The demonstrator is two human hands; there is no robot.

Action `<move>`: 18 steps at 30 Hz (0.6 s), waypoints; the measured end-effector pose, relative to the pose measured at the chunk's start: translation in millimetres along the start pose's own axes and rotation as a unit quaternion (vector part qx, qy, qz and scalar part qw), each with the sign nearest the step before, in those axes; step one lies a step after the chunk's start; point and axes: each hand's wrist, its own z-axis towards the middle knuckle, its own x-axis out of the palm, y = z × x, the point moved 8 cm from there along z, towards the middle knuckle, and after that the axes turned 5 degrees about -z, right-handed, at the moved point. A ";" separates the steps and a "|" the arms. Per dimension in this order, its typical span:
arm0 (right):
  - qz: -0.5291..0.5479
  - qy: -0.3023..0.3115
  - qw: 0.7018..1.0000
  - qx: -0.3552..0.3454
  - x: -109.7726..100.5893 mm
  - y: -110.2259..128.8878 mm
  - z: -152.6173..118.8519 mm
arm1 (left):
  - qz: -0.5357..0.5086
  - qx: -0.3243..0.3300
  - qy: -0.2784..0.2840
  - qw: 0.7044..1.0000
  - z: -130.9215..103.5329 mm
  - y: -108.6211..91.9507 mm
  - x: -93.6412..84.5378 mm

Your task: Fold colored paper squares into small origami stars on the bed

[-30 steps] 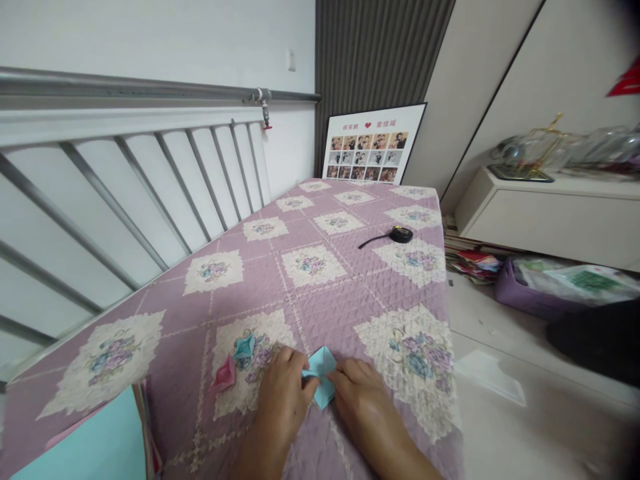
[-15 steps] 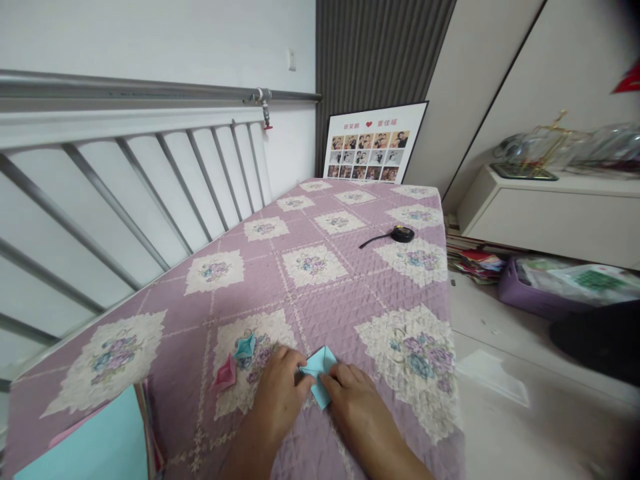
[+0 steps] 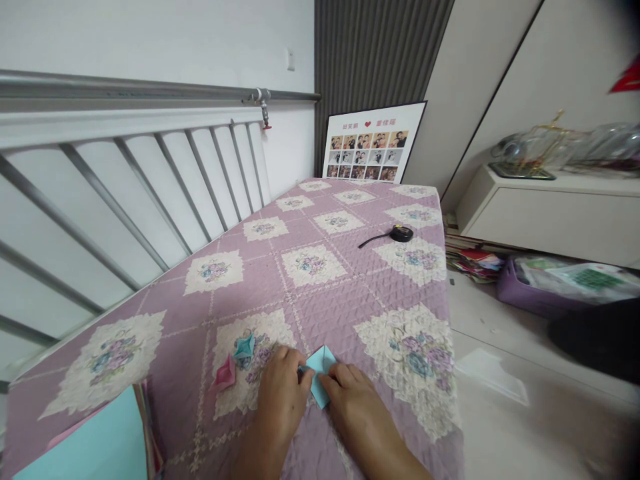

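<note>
Light-blue folded paper [image 3: 321, 361] on purple cloth [image 3: 345, 310], nearer right edge than left. Left hand [image 3: 284, 383] pinching its left corner. Right hand [image 3: 354, 399] on its right side, can't tell if pinching. Tape measure [image 3: 401, 234] near cloth's far right corner.

Your left hand [image 3: 283, 385] and right hand [image 3: 353, 397] are both bare; your left forearm [image 3: 260, 450] and right forearm [image 3: 393, 453] are uncovered too, down to the view's lower edge.
</note>
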 end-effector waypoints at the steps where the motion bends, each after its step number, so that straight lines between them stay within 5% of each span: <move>1: 0.000 0.002 1.000 0.001 0.1 -0.1 0.1 | 0.000 0.000 0.000 1.000 0.0 0.0 -0.1; 18: 0.024 0.021 0.999 0.016 -4.8 0.4 1.1 | 0.053 -0.038 0.027 0.998 2.7 8.3 -0.9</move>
